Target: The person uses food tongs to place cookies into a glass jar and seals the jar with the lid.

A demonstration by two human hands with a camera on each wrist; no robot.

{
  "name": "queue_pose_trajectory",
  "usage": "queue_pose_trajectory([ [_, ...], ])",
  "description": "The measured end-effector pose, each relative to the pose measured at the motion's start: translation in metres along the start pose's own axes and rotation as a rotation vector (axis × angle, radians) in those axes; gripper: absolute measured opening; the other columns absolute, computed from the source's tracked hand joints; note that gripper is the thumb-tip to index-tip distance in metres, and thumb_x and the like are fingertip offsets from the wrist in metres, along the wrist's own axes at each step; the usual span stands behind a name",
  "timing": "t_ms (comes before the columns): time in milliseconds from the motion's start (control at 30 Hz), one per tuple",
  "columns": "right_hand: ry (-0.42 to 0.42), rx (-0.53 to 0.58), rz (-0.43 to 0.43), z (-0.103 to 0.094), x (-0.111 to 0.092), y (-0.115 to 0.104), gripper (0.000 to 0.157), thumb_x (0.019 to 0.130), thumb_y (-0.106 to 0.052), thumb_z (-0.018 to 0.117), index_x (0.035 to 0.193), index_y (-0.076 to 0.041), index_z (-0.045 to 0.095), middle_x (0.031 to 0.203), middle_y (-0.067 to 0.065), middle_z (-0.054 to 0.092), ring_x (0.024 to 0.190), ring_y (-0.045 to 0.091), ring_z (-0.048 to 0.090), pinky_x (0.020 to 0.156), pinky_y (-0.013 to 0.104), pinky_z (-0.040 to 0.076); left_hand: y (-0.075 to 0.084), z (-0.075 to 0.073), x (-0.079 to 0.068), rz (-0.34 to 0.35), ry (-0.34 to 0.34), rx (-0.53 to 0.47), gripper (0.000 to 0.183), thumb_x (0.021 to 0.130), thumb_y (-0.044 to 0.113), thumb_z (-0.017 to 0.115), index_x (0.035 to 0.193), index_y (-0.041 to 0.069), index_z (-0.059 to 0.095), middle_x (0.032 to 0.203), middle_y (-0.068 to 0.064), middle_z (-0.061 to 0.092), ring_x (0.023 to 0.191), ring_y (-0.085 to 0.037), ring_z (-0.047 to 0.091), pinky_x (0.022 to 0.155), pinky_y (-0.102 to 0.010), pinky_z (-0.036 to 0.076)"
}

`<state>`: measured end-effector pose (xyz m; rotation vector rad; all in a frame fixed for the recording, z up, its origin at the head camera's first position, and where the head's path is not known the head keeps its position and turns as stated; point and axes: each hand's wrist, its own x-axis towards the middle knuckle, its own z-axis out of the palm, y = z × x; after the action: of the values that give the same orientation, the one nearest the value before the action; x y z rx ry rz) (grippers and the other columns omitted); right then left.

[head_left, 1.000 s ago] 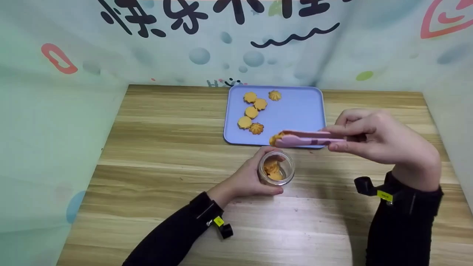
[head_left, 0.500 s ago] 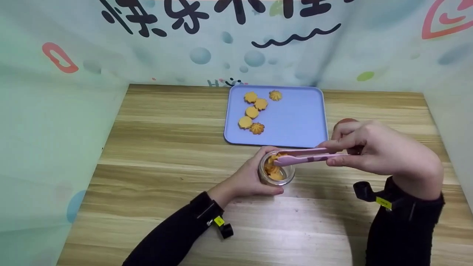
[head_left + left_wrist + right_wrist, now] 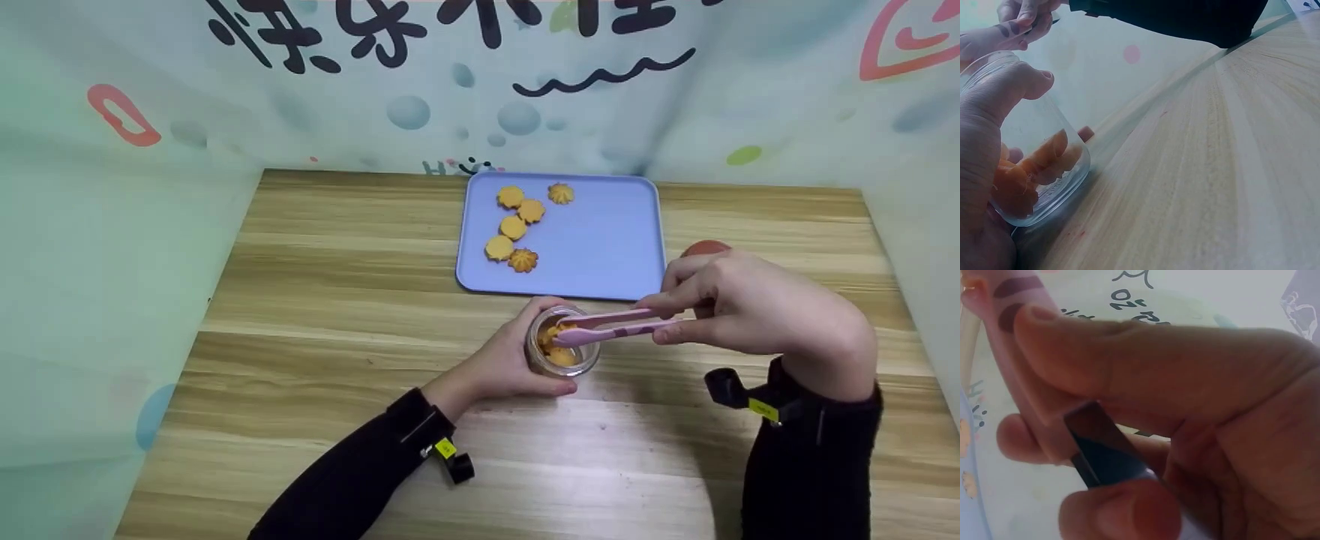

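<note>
Centre of frame: left hand [image 3: 514, 361], fingers and thumb curled round glass jar [image 3: 564, 372]; cookies [image 3: 560, 356] inside. Pink tongs [image 3: 616, 331]: tips within the outline of the jar's mouth. Right of centre: right hand [image 3: 742, 307] pinches the tongs, thumb opposing fingers. Versus 1.0 s ago: tips lower in frame, formerly beyond the rim; left grip unchanged.

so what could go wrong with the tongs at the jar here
The tongs reach across the rim of the clear jar, so they might knock it. The cookies inside could crumble if squeezed hard. Only the left hand grips the jar, so it might tip if that hold loosens.
</note>
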<state>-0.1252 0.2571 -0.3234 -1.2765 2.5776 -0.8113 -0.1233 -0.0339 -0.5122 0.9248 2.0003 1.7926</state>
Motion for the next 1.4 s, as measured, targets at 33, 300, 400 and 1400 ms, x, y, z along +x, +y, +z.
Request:
queue_pose_trajectory([
  [33,-0.009,0.002,0.008,0.0,0.001,0.0,0.021,0.083,-0.019,0.085,0.104,-0.021,0.081,0.082,-0.016,0.06,0.068,0.009,0.051,0.055,0.014,0.041,0.0,0.0,0.0,0.005,0.001,0.005,0.098,0.069,0.035,0.095,0.146,0.031,0.036,0.142,0.008,0.051,0.125,-0.013,0.056,0.112,-0.033,0.043],
  [300,-0.105,-0.046,0.11,0.004,0.008,-0.003,0.02,0.084,-0.024,0.084,0.103,-0.025,0.081,0.083,-0.016,0.061,0.071,0.006,0.05,0.057,0.021,0.045,-0.001,0.0,0.001,0.015,-0.002,0.002,0.096,0.069,0.036,0.094,0.145,0.034,0.036,0.142,0.008,0.052,0.125,-0.014,0.056,0.111,-0.034,0.044],
  [400,-0.126,-0.042,0.138,0.004,0.01,-0.005,0.02,0.083,-0.027,0.085,0.102,-0.025,0.081,0.083,-0.016,0.062,0.07,0.005,0.051,0.056,0.022,0.046,-0.001,-0.001,0.001,0.016,-0.002,-0.009,0.095,0.07,0.035,0.094,0.145,0.034,0.036,0.142,0.007,0.052,0.125,-0.015,0.056,0.11,-0.035,0.045],
  [1400,0.154,-0.044,0.097,0.0,0.013,0.009,0.036,0.089,-0.026,0.08,0.122,-0.013,0.074,0.092,-0.005,0.064,0.063,0.009,0.053,0.052,0.018,0.044,0.001,0.001,0.0,-0.026,0.032,0.027,0.1,0.065,0.032,0.097,0.146,0.03,0.038,0.14,0.009,0.053,0.128,-0.013,0.052,0.114,-0.035,0.039],
])
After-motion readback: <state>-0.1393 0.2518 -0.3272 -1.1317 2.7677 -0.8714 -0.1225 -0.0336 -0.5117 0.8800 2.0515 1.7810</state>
